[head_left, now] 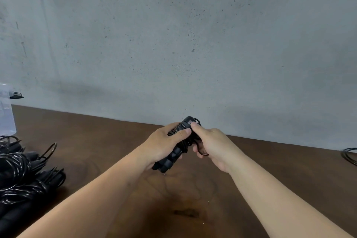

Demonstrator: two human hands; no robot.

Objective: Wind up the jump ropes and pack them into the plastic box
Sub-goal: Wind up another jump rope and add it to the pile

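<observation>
I see both hands, left (166, 141) and right (210, 143), gripping the wound jump rope (179, 141), tilted up-right; the plastic box (6, 110) lies far left, nearer my left

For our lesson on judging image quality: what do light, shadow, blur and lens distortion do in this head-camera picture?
Head view: soft, even light; a faint broad shadow lies along the foot of the concrete wall. The wide lens bows the table edge. The hands, left and right, and their jump rope look slightly soft. White glints streak the wound ropes at left.
</observation>
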